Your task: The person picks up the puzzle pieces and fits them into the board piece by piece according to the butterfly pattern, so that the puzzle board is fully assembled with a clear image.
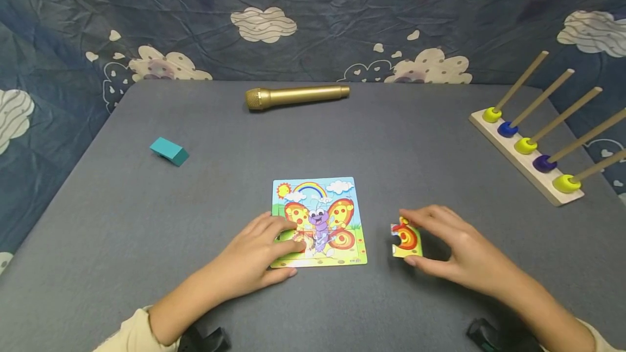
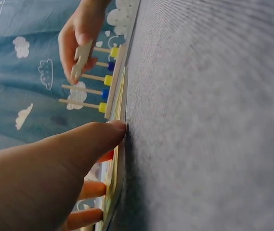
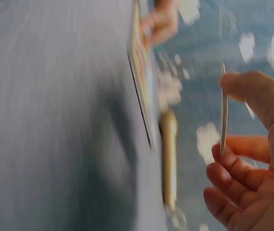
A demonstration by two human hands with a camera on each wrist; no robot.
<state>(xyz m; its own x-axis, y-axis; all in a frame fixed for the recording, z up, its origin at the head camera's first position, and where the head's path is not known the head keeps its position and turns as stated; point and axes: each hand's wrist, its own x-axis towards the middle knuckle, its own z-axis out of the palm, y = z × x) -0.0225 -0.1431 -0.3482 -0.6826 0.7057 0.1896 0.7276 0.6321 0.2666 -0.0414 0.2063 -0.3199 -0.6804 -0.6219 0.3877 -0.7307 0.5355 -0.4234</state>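
A square butterfly jigsaw puzzle [image 1: 320, 227] in a tray lies flat on the table. My left hand [image 1: 264, 251] rests on its lower left, fingertips on the picture and thumb [image 2: 110, 130] at the near edge. A paler patch of the picture shows between those fingers. To the right of the puzzle, my right hand [image 1: 459, 246] pinches a puzzle piece [image 1: 407, 240] between thumb and fingertips. The piece carries red, orange and yellow rings with a green corner. Seen edge-on in the right wrist view, the thin piece [image 3: 224, 110] is held up off the table.
A gold microphone [image 1: 298, 96] lies at the table's back edge. Toward the left sits a teal block [image 1: 169, 151]. Along the right side stands a wooden peg rack [image 1: 530, 164] with yellow, blue and purple beads on its rods. Dark cloth with clouds [image 1: 313, 26] hangs behind.
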